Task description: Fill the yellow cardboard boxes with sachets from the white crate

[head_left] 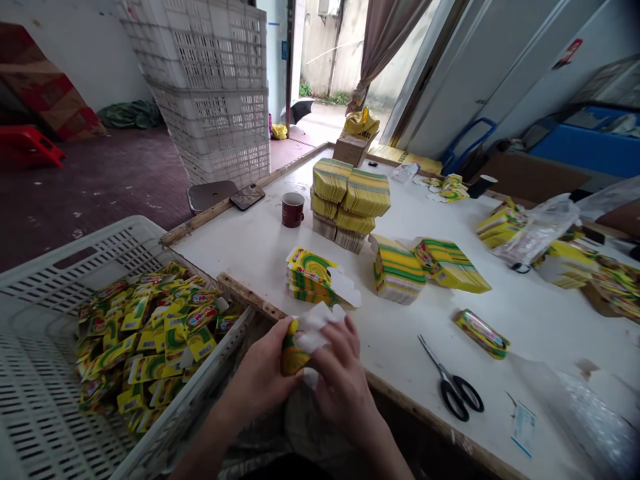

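Both hands meet at the table's near edge around a small yellow carton [291,355] with white flaps. My left hand [260,377] is closed around the carton's yellow body. My right hand [340,377] is closed on the white flaps [315,330] at its top. Just beyond the hands lies a short stack of flat yellow-green cartons [313,277]. A white plastic crate [45,320] at my left holds several folded cartons [150,333].
On the white table [250,247] lie scissors [453,380], one folded carton [483,332], more flat carton stacks [397,270], [350,200], a dark red mug [293,209] and a phone [247,196]. Stacked white crates [215,87] stand behind. Plastic bags [543,227] and cartons sit far right.
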Motion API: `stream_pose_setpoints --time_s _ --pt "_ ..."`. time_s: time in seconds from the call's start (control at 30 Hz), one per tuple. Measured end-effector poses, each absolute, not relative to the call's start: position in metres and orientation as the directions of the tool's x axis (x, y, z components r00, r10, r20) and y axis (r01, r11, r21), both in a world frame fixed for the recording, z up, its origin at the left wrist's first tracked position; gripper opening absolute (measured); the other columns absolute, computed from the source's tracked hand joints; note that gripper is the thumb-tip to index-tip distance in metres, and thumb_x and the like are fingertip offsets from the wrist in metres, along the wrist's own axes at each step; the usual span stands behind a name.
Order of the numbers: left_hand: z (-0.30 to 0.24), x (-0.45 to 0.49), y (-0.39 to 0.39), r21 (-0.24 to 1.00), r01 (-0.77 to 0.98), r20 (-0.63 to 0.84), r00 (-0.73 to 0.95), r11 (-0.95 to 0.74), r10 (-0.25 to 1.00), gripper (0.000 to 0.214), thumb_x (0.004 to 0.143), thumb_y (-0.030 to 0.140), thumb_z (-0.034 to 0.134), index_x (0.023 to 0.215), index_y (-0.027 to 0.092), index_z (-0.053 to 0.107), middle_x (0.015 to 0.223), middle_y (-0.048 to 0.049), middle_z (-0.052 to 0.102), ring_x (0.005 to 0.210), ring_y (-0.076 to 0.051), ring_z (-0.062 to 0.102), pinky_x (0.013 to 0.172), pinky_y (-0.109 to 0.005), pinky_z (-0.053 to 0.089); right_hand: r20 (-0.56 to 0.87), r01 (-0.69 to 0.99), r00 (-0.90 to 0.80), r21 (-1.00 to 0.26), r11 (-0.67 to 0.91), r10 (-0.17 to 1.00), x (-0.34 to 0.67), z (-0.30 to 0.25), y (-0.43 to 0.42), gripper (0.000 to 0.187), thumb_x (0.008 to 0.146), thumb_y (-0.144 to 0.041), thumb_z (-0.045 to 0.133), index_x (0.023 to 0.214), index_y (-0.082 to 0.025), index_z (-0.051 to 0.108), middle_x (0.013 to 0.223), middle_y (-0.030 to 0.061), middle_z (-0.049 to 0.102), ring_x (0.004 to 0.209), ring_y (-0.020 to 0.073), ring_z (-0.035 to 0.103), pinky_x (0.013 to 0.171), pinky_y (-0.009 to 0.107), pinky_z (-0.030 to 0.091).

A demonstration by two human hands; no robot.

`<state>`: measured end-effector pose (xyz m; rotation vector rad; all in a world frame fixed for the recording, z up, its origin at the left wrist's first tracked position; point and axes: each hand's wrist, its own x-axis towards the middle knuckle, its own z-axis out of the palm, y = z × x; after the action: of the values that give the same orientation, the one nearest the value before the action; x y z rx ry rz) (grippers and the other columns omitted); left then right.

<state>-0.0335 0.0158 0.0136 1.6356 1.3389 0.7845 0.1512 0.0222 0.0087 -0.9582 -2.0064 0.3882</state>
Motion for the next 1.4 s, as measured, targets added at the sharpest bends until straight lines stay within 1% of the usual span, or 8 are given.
stream_pose_setpoints --time_s 0.13,0.3,0.47,0.67,0.77,1.17,1.3,1.4 --pt "0.000 -0.012 0.006 0.848 0.515 0.043 0.172 -0.127 0.984 0.068 0.077 0.029 0.066 0.132 0.024 0.026 0.118 -0.0095 0.057 0.105 -0.027 0.057 0.087 -0.040 0.049 0.218 0.042 0.090 -0.976 0.215 0.972 0.141 -0.004 0.018 0.073 0.083 -0.037 0.061 0.146 -0.024 0.027 0.137 0.0133 0.049 0.133 0.0308 0.039 0.108 0.053 0.034" --pt "-0.001 -0.004 -0.002 0.771 0.517 0.248 0.294 -0.372 0.923 0.070 0.067 0.008 0.060 0.125 0.028 0.027 0.116 -0.0075 0.053 0.102 -0.025 0.058 0.083 -0.036 0.049 -0.258 -0.352 -0.329 -0.859 -0.371 0.909 0.135 -0.003 0.019 0.065 0.078 -0.042 0.068 0.135 -0.019 0.048 0.111 0.0113 0.069 0.115 0.0314 0.058 0.098 0.047 0.045" --pt "-0.002 -0.008 0.001 0.812 0.527 0.134 0.248 -0.249 0.960 0.058 0.069 0.014 0.059 0.117 0.027 0.030 0.101 -0.0042 0.057 0.087 -0.023 0.061 0.074 -0.035 0.051 -0.025 -0.209 -0.331 -0.973 -0.099 0.943 0.136 0.002 0.018 0.067 0.081 -0.057 0.059 0.137 -0.021 0.047 0.125 0.0123 0.063 0.123 0.0311 0.053 0.104 0.047 0.042" --pt "-0.023 -0.010 0.009 0.676 0.631 0.358 0.168 -0.379 0.919 0.068 0.075 0.017 0.056 0.133 0.018 0.020 0.125 -0.0187 0.042 0.119 -0.031 0.047 0.094 -0.048 0.046 0.337 0.249 -0.381 -0.859 0.447 0.861 0.141 -0.011 0.016 0.055 0.089 -0.011 0.043 0.140 -0.032 0.042 0.150 0.0051 0.040 0.138 0.0228 0.038 0.111 0.039 0.036" --pt "-0.018 -0.018 0.011 0.637 0.713 0.338 0.083 -0.293 0.937 0.062 0.071 0.012 0.060 0.126 0.020 0.031 0.123 -0.0146 0.046 0.119 -0.032 0.044 0.098 -0.052 0.041 0.404 0.299 -0.258 -0.831 0.470 0.878 0.145 -0.021 0.020 0.057 0.089 -0.008 0.043 0.141 -0.033 0.041 0.147 0.0063 0.044 0.135 0.0227 0.042 0.108 0.038 0.041" --pt "0.000 -0.040 0.012 0.667 0.671 0.224 0.235 -0.324 0.946 0.057 0.070 0.025 0.071 0.120 0.024 0.044 0.111 -0.0059 0.060 0.101 -0.025 0.058 0.087 -0.040 0.049 0.112 0.409 -0.605 -0.806 0.428 0.789 0.174 0.002 0.041 0.025 0.088 -0.031 0.057 0.110 -0.022 0.064 0.138 0.0162 0.048 0.124 0.0266 0.052 0.100 0.038 0.046" --pt "-0.009 -0.028 0.009 0.774 0.592 0.244 0.048 -0.224 0.969 0.056 0.069 0.031 0.074 0.118 0.022 0.049 0.106 -0.0076 0.061 0.098 -0.027 0.059 0.085 -0.041 0.049 0.187 0.302 -0.477 -0.883 0.360 0.859 0.157 -0.006 0.032 0.062 0.085 -0.027 0.061 0.140 -0.025 0.035 0.148 0.0152 0.032 0.140 0.0272 0.031 0.111 0.045 0.034" --pt "-0.017 -0.022 0.010 0.988 0.092 0.148 -0.360 -0.123 0.921 0.059 0.066 0.039 0.077 0.116 0.022 0.052 0.107 -0.0077 0.061 0.096 -0.025 0.061 0.080 -0.036 0.052 0.250 0.208 -0.393 -0.913 0.350 0.885 0.143 -0.009 0.037 0.083 0.084 -0.028 0.062 0.148 -0.026 0.008 0.151 0.0159 0.027 0.139 0.0265 0.034 0.110 0.046 0.035"
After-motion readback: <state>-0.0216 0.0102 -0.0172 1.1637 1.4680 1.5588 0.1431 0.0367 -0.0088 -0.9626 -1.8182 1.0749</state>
